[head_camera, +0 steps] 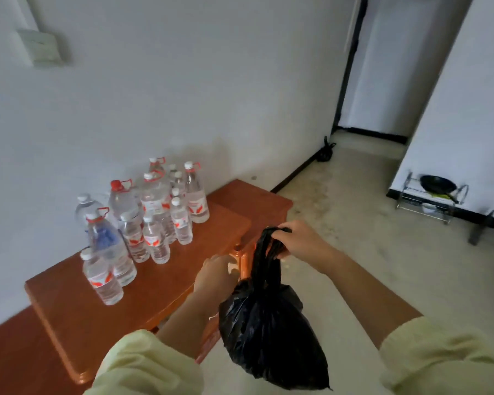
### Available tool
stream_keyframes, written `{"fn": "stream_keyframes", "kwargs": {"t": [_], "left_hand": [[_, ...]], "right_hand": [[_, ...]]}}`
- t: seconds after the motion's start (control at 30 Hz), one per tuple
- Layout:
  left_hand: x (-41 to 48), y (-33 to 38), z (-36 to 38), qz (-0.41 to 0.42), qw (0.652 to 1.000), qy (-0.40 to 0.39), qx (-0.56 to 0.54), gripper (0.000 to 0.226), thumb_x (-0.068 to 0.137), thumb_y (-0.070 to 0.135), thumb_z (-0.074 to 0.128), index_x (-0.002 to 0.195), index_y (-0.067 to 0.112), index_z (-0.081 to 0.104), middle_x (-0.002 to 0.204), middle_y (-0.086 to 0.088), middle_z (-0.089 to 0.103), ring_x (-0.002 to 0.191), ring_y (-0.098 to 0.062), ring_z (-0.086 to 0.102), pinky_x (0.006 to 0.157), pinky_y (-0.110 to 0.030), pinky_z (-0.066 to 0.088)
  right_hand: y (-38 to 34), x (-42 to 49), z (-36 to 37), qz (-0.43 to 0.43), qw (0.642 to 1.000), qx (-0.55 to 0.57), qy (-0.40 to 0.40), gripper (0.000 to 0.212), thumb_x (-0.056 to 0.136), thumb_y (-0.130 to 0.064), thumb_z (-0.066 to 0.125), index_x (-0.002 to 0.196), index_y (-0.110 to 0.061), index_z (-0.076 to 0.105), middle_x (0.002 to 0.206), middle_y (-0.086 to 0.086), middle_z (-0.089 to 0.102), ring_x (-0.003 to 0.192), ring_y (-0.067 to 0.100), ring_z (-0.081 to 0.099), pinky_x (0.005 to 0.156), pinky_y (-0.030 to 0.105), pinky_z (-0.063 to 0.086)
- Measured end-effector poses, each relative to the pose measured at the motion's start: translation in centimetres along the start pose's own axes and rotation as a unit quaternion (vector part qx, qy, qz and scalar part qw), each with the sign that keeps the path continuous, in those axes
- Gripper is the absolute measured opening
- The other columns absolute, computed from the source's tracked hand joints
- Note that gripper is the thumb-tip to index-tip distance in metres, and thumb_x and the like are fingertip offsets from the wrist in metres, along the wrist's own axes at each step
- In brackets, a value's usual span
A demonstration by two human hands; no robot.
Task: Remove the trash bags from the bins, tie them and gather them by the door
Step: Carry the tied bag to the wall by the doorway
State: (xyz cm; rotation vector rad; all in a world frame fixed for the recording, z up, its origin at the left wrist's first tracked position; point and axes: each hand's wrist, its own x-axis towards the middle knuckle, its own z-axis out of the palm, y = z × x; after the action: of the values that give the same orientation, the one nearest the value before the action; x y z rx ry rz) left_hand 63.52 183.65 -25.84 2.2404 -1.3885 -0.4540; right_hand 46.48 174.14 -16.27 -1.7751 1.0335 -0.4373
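Currently checking labels: the water bottles (146, 218) are wearing red-and-white bands, but the print is blurring out and no word is reading.

Right grip (294, 238) is clamping round the twisted handle loops of the black trash bag (268, 332), fingers curling over the top of the loops. The bag's full body is hanging below this grip, nearer and slightly left of it.

Left grip (214, 273) is sitting just left of the bag's neck, fingers curling inward. Whether it is pinching any plastic, I cannot tell.

The bag is hanging just off the right edge of the wooden worktop (69, 295). The bottles are standing well apart from it, on the worktop's far left side against the wall.

A second black bag (324, 153), knotted, is lying on the floor (368, 266) far off, beside the doorway (388, 67).

Open floor is stretching right of and beyond the held bag. A wire rack (422, 206) carrying a black pan (437, 183) is standing against the right wall.
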Motion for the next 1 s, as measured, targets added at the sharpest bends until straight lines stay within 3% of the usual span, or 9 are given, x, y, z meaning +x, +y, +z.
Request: {"fn": "stream_keyframes", "kwargs": {"t": [0.07, 0.13, 0.27, 0.33, 0.43, 0.6, 0.7, 0.83, 1.0], "left_hand": [[4.7, 2.3, 1.0, 0.024, 1.000, -0.019, 0.001, 0.028, 0.089, 0.025, 0.050, 0.112, 0.024, 0.066, 0.116, -0.002, 0.060, 0.110, -0.024, 0.055, 0.090, -0.039, 0.049], [9.7, 4.9, 2.2, 0.051, 0.998, -0.038, -0.001, 0.025, 0.087, 0.032, 0.049, 0.100, 0.020, 0.067, 0.106, -0.003, 0.063, 0.102, -0.025, 0.058, 0.085, -0.041, 0.051], [19.0, 9.7, 5.8, 0.087, 0.993, -0.072, 0.019, 0.025, 0.088, 0.028, 0.047, 0.087, 0.008, 0.061, 0.100, -0.010, 0.066, 0.092, -0.026, 0.061, 0.080, -0.042, 0.053], [24.0, 12.4, 8.0, 0.103, 0.992, -0.074, 0.017, 0.027, 0.087, 0.025, 0.048, 0.090, 0.004, 0.065, 0.094, -0.010, 0.068, 0.088, -0.026, 0.062, 0.079, -0.043, 0.054], [31.7, 16.3, 11.8, 0.100, 0.991, -0.087, 0.024, 0.025, 0.086, 0.023, 0.048, 0.090, 0.011, 0.070, 0.089, -0.004, 0.069, 0.085, -0.023, 0.063, 0.081, -0.042, 0.054], [44.6, 21.8, 18.7, 0.052, 0.990, -0.127, 0.000, 0.039, 0.074, 0.040, 0.039, 0.089, 0.014, 0.065, 0.096, -0.007, 0.068, 0.086, -0.028, 0.065, 0.071, -0.034, 0.055], [51.0, 26.8, 20.0, 0.062, 0.993, -0.100, -0.011, 0.054, 0.073, 0.048, 0.036, 0.108, 0.022, 0.068, 0.105, 0.000, 0.068, 0.095, -0.020, 0.065, 0.081, -0.036, 0.055], [59.0, 33.6, 21.7, 0.054, 0.993, -0.098, -0.032, 0.035, 0.089, 0.032, 0.052, 0.121, 0.021, 0.061, 0.119, -0.002, 0.061, 0.099, -0.019, 0.063, 0.084, -0.031, 0.051], [72.3, 39.2, 25.6, 0.077, 0.992, -0.097, -0.020, 0.037, 0.094, 0.028, 0.051, 0.129, 0.020, 0.055, 0.132, -0.003, 0.054, 0.110, -0.018, 0.058, 0.093, -0.028, 0.044]], "right_hand": [[0.8, 3.2, -3.3, 0.012, 1.000, 0.004, 0.027, 0.030, 0.093, -0.018, 0.054, 0.095, 0.011, 0.065, 0.100, 0.035, 0.063, 0.084, 0.041, 0.065, 0.073, 0.043, 0.060], [1.8, 6.6, -7.0, 0.025, 0.998, 0.003, 0.055, 0.024, 0.093, -0.018, 0.054, 0.092, 0.001, 0.069, 0.097, 0.027, 0.068, 0.090, 0.039, 0.066, 0.082, 0.050, 0.056], [4.4, 13.7, -13.8, 0.032, 0.994, 0.035, 0.094, 0.019, 0.096, -0.010, 0.052, 0.088, -0.010, 0.070, 0.086, 0.008, 0.071, 0.082, 0.023, 0.070, 0.076, 0.033, 0.060], [6.2, 17.9, -17.5, 0.036, 0.993, 0.044, 0.105, 0.020, 0.095, -0.010, 0.052, 0.084, -0.011, 0.069, 0.083, 0.007, 0.071, 0.081, 0.023, 0.070, 0.077, 0.034, 0.060], [8.7, 24.2, -23.0, 0.034, 0.992, 0.052, 0.110, 0.022, 0.096, -0.008, 0.051, 0.082, -0.013, 0.067, 0.077, 0.001, 0.072, 0.076, 0.017, 0.071, 0.076, 0.032, 0.060], [11.7, 34.2, -32.3, 0.043, 0.992, 0.034, 0.117, 0.018, 0.096, -0.012, 0.051, 0.097, -0.003, 0.067, 0.092, 0.009, 0.068, 0.085, 0.024, 0.069, 0.078, 0.032, 0.059], [13.3, 40.0, -38.1, 0.051, 0.987, 0.039, 0.148, 0.021, 0.096, -0.013, 0.051, 0.099, -0.001, 0.068, 0.089, 0.012, 0.070, 0.080, 0.024, 0.070, 0.075, 0.031, 0.060], [15.7, 48.1, -45.6, 0.047, 0.982, 0.056, 0.175, 0.019, 0.095, -0.010, 0.053, 0.092, 0.000, 0.068, 0.080, 0.011, 0.068, 0.068, 0.018, 0.067, 0.066, 0.027, 0.059], [19.0, 59.7, -54.3, 0.040, 0.984, 0.048, 0.168, 0.020, 0.094, -0.009, 0.053, 0.079, -0.008, 0.067, 0.071, 0.006, 0.065, 0.064, 0.016, 0.064, 0.057, 0.019, 0.055]]}}
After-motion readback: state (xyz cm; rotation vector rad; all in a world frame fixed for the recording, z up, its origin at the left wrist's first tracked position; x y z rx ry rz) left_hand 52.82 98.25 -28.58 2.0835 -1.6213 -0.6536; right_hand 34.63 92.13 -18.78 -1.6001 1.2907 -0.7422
